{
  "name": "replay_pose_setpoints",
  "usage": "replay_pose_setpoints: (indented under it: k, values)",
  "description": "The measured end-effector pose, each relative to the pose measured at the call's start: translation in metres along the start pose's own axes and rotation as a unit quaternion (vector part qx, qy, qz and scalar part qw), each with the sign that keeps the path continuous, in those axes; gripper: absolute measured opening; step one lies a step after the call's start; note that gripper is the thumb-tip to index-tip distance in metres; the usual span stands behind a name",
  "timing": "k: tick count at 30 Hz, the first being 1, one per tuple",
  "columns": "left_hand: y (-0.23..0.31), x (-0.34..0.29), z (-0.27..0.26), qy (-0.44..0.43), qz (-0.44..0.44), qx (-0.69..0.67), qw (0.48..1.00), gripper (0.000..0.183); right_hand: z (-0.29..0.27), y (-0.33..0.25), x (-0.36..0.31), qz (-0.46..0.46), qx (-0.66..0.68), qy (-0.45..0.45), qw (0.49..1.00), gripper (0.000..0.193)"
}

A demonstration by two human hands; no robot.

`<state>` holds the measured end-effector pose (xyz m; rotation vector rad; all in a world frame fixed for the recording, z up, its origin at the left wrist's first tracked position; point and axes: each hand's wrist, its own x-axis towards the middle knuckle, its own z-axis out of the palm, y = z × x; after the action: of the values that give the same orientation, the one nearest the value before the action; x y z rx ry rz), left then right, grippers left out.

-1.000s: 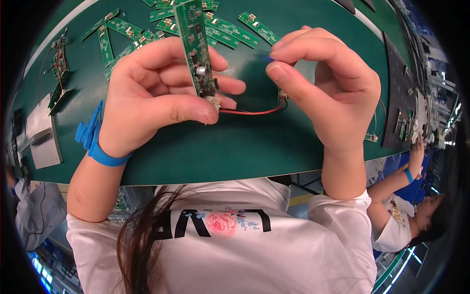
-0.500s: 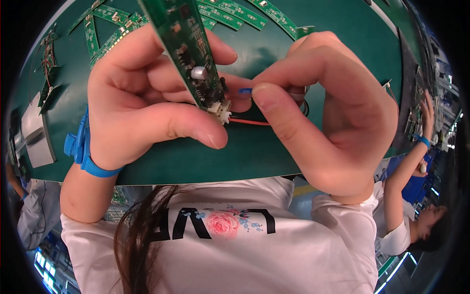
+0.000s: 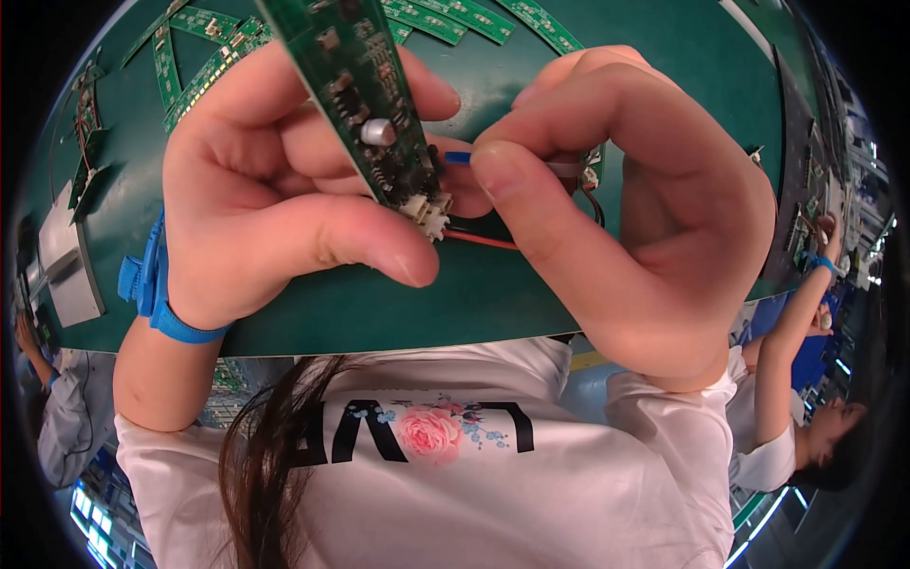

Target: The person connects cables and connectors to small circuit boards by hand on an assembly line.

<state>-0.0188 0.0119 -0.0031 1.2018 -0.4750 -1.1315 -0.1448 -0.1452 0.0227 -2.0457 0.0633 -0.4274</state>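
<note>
My left hand [image 3: 251, 218], with a blue strap on its wrist, holds a narrow green circuit board [image 3: 353, 81] upright and tilted, its parts facing me. A silver cylinder component [image 3: 377, 132] stands out from the board. Cream connectors [image 3: 427, 214] sit at its lower end, beside my left thumb tip. From there a red wire [image 3: 485, 240] runs behind my right hand [image 3: 630, 199]. That hand pinches a thin piece with a blue tip [image 3: 458, 157] between thumb and forefinger. The tip points at the board's lower edge; whether they touch is unclear. My right fingers hide the rest of the piece.
Several green circuit boards [image 3: 441, 19] lie on the green table [image 3: 379, 322] beyond my hands. At the left are a wired board [image 3: 90, 142] and a grey metal plate [image 3: 71, 270]. Another person's arm [image 3: 791, 322] reaches over dark equipment at the right.
My right hand and the blue tip have shifted slightly left and upward, nearer the board. The board and my left hand moved a little left in view. The other person's hand at the right moved.
</note>
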Motion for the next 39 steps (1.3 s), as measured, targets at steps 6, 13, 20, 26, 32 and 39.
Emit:
replay_pose_setpoints:
  k: [6, 13, 20, 26, 32, 39]
  values:
    - [-0.0003, 0.0014, 0.0003, -0.012, -0.009, -0.003, 1.0, 0.073, 0.0024, -0.0024, 0.001, 0.022, 0.014, -0.009, 1.0, 0.009]
    - [0.0015, 0.0011, 0.0003, -0.008, -0.008, -0.008, 1.0, 0.073, -0.0003, -0.0011, 0.0022, -0.001, -0.004, -0.006, 1.0, 0.009]
    - [0.0015, 0.0015, -0.0003, -0.015, -0.004, 0.004, 1.0, 0.071, 0.0004, 0.0014, 0.0016, -0.012, 0.017, -0.004, 1.0, 0.009]
    - [-0.0008, 0.0013, -0.0004, -0.013, 0.011, -0.002, 1.0, 0.069, -0.001, 0.0031, 0.0025, -0.031, 0.001, -0.012, 0.999, 0.009]
    - [0.0012, 0.0018, 0.0001, -0.02, -0.001, -0.007, 1.0, 0.068, 0.0011, 0.0007, 0.0014, -0.003, 0.002, -0.016, 1.0, 0.009]
    - [0.0012, 0.0006, 0.0003, -0.021, -0.003, -0.017, 1.0, 0.065, 0.0013, 0.0003, 0.002, -0.009, -0.012, -0.018, 1.0, 0.009]
